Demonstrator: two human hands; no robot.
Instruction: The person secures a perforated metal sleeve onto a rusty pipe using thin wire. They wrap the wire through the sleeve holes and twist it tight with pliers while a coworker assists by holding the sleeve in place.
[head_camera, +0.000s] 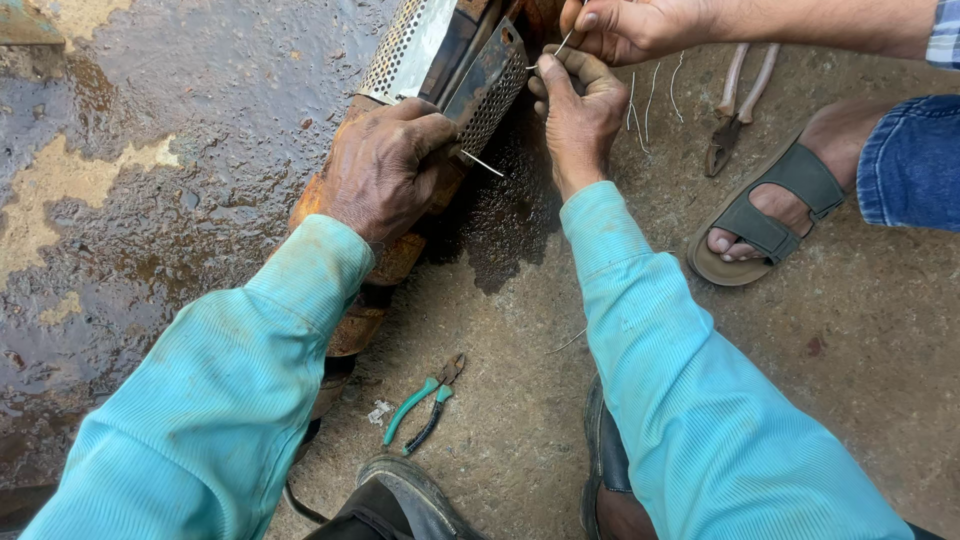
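Note:
My left hand (385, 165) grips the lower edge of a perforated metal strainer sheet (488, 85) wrapped on a rusty cylindrical pump body (350, 320) and pinches a thin wire end (483, 164). My right hand (578, 110) is closed on another thin wire (562, 44) at the sheet's right edge. A second person's hand (630, 25) reaches in from the top right and holds the same wire. Both my sleeves are turquoise.
Green-handled pliers (425, 402) lie on the concrete between my arms. Larger pliers (735, 105) and loose wire pieces (650, 95) lie at top right, beside the other person's sandalled foot (765, 215). Wet, oily ground (150, 180) spreads on the left. My shoes (420, 500) show at the bottom.

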